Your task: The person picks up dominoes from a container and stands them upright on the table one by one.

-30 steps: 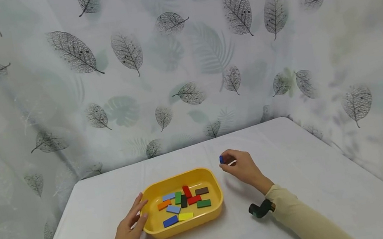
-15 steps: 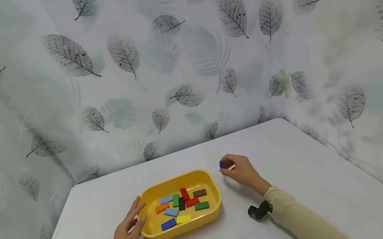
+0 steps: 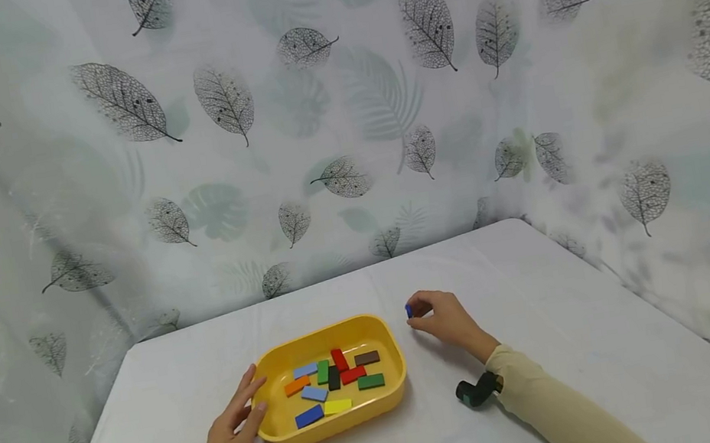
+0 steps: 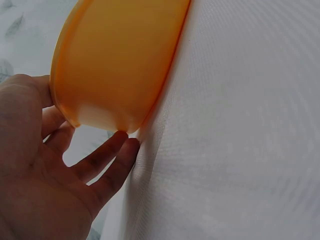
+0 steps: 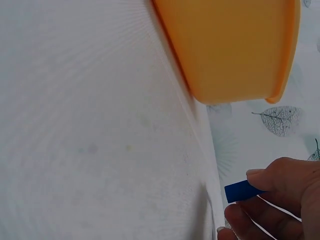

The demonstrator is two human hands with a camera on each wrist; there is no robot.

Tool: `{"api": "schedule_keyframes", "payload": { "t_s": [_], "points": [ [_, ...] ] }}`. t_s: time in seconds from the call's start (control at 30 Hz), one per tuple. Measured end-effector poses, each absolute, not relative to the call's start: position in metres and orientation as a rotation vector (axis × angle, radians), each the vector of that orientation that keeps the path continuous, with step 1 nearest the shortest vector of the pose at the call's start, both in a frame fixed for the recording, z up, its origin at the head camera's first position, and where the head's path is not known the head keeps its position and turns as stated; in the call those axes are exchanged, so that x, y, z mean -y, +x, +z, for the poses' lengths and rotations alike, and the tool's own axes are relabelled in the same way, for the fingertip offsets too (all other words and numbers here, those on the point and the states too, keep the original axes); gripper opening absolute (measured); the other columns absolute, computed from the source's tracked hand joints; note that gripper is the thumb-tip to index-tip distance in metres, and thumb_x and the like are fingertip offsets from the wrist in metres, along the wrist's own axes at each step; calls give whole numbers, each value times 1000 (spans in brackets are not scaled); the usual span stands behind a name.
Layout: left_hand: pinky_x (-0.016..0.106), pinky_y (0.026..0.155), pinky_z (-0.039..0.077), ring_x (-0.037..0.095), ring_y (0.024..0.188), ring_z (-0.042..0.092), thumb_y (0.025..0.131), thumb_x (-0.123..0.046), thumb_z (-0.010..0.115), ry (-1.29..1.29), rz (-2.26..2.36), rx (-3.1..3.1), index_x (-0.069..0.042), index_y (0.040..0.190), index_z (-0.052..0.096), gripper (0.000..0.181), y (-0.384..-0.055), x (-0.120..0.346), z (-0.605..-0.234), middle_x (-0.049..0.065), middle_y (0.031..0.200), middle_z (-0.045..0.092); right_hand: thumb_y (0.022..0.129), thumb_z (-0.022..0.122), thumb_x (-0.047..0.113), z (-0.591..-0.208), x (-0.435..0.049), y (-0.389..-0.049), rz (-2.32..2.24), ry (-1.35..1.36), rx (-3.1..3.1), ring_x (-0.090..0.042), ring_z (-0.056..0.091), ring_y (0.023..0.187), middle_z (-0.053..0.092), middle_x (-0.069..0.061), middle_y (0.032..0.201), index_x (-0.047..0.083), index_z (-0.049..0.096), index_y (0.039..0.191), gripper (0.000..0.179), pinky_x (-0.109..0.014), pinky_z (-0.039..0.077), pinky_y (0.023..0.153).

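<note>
My left hand [image 3: 227,435] holds the left end of a yellow tray [image 3: 393,397]. In the left wrist view, the thumb reaches over the rim, and two fingertips touch the outside of the tray's wall [image 4: 120,65]. My right hand [image 3: 446,322] pinches a small blue block [image 5: 242,191] between thumb and fingers, to the right of the tray and apart from it. Several flat coloured blocks lie scattered inside the tray, among them a yellow block [image 3: 338,407], a brown block [image 3: 367,358], a black block [image 3: 333,378] and another blue block [image 3: 309,416].
A white cloth covers the table [image 3: 495,269]. Leaf-patterned curtains [image 3: 312,127] hang behind and beside it. A dark curved object [image 3: 476,392] sits at the right wrist, by the cuff of a beige sleeve [image 3: 552,407].
My right hand has come slightly lower and nearer with the blue block still pinched. The left hand keeps its place on the tray. The whole head view has shifted a little.
</note>
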State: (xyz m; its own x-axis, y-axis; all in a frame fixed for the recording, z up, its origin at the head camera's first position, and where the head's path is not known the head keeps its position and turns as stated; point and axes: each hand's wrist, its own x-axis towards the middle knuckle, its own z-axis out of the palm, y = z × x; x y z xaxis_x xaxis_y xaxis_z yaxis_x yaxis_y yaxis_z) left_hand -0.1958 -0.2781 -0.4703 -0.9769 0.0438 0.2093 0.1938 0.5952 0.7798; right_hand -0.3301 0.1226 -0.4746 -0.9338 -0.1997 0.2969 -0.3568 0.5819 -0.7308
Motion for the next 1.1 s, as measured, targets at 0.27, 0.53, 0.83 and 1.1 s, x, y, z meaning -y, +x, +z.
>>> {"api": "schedule_keyframes", "payload": {
  "t_s": [0.27,0.53,0.83,1.1],
  "points": [
    [36,105,47,28,144,44,109,-24,59,-189,-1337,2653,-14,149,58,42,-195,278,-469,-4,166,33,88,83,6,-480,-125,-333,1288,487,2633,-18,69,89,72,3,93,4,74,107,21,-41,59,85],
    [46,107,48,31,144,43,109,-25,58,-191,-1346,2645,-13,150,58,42,-198,278,-469,-2,167,33,89,83,7,-482,-127,-334,1287,482,2650,-17,69,89,72,3,94,4,74,109,22,-41,59,85],
    [37,105,47,32,141,47,109,-26,58,-171,-1325,2665,-15,150,57,43,-200,278,-471,-4,167,33,88,83,4,-483,-127,-335,1277,482,2661,-18,69,90,72,2,94,4,74,109,22,-40,60,84],
    [33,104,47,29,142,46,109,-25,58,-180,-1319,2655,-13,150,58,43,-198,278,-472,-3,166,34,88,83,4,-484,-126,-335,1281,446,2683,-19,69,92,72,1,97,6,75,109,22,-40,59,86]
  ]
}}
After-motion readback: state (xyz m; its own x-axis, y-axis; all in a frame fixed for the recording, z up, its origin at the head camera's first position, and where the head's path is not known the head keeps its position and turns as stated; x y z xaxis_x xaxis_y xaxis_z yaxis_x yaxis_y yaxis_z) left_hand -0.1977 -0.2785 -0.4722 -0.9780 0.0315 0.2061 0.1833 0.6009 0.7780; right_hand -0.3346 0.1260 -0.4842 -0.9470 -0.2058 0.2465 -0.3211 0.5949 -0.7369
